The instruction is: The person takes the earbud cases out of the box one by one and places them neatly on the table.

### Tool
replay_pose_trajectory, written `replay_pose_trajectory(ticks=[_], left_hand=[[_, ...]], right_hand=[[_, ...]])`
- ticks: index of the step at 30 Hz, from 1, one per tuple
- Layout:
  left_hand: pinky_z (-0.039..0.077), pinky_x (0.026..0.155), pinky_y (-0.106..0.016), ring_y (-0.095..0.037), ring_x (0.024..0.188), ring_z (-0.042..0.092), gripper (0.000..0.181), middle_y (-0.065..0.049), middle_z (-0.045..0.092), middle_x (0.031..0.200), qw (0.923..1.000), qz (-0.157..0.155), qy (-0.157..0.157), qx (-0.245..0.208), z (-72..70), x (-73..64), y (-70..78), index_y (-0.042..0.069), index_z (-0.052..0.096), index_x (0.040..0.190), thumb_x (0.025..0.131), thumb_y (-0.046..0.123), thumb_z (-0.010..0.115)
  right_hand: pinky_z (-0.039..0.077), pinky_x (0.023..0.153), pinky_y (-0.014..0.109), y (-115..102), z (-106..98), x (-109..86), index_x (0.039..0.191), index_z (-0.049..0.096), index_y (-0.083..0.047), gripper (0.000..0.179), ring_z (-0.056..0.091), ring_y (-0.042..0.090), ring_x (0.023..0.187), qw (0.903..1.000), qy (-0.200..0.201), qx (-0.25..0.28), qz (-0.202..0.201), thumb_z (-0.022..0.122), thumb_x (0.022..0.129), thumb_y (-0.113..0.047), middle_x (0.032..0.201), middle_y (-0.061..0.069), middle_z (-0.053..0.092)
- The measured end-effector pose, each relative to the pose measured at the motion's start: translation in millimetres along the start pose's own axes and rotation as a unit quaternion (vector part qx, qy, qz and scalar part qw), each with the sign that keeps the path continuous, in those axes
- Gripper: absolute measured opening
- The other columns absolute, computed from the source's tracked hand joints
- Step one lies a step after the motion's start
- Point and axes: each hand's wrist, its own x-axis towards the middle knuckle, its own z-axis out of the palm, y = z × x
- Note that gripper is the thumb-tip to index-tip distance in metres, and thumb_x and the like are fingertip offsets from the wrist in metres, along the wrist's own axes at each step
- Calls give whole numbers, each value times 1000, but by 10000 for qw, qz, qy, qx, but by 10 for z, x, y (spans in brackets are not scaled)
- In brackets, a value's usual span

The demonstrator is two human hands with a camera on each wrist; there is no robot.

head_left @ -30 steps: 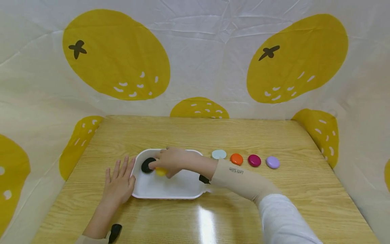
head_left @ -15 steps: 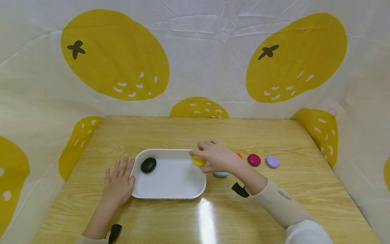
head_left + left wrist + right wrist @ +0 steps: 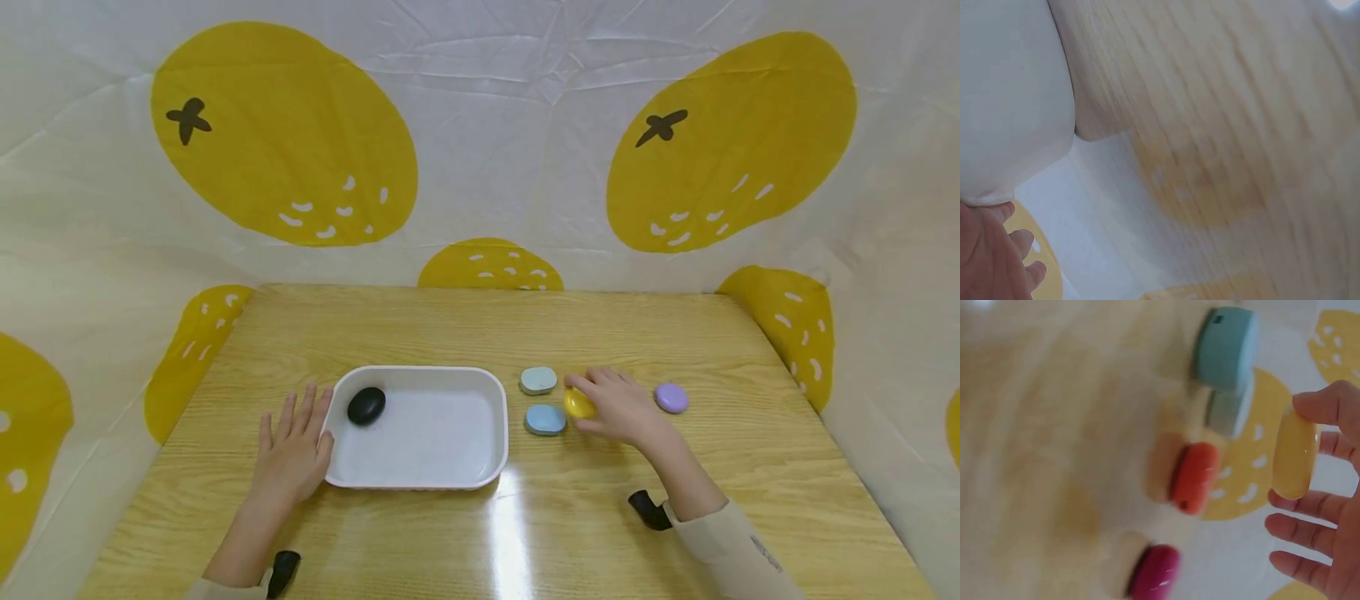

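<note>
My left hand lies flat on the table, fingers straight, its edge touching the left side of a white rectangular tray. A glossy black oval piece sits inside the tray at its left end. My right hand pinches a smooth yellow rounded piece between thumb and fingers above the table, right of the tray. Just left of that hand lie a pale green oval piece and a blue oval piece. Orange and magenta rounded pieces show in the right wrist view; the hand hides them in the head view.
A lilac round piece lies on the wooden table to the right of my right hand. White cloth with yellow fruit prints hangs behind the table and along both sides.
My right hand has carried the yellow piece out of the tray to the right, over the row of coloured pieces. The blue piece has come into view. My left hand has stayed put.
</note>
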Motion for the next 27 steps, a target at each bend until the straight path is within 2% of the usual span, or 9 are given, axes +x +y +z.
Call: replay_pose_trajectory(ticks=[6,9,11,15,20,27], left_hand=[[-7,105,-61,-39,138,0,55,-15,5,153,10000,1,-32,-42,-21,-6,11,13,11,148,97,25,28],[-7,105,-61,-39,138,-1,55,-15,5,153,10000,-3,-72,-34,-19,-8,12,14,9,148,97,25,28],[-7,105,-61,-39,138,0,56,-16,6,153,10000,-11,-78,-10,-18,-8,13,14,10,148,97,25,28],[-6,105,-61,-39,138,1,56,-15,7,153,10000,-3,-40,39,-14,-4,10,13,12,148,96,24,31],[-6,105,-61,-39,138,1,56,-15,7,153,10000,1,-38,41,-12,-8,10,13,13,147,96,23,32],[-5,105,-61,-40,137,2,56,-15,8,153,10000,-11,-18,32,-8,-8,9,12,14,147,96,23,32]], right_hand=[[45,68,42,138,242,-138,111,52,-20,42,52,23,83,9979,-506,111,390,70,74,-30,94,6,53],[46,76,47,166,339,-173,113,51,-18,44,54,26,87,9964,-697,188,454,69,76,-31,100,9,54],[46,76,48,170,374,-185,115,51,-18,44,53,26,87,9956,-761,253,475,69,76,-30,101,10,54],[47,74,48,163,403,-192,116,51,-15,46,54,27,89,9961,-750,221,419,69,77,-30,103,11,54],[47,77,51,155,418,-196,118,49,-14,47,54,29,97,9953,-815,178,498,68,78,-30,107,12,54],[46,78,51,132,366,-181,121,49,-12,52,54,32,94,9947,-845,158,570,68,78,-32,108,16,54]])
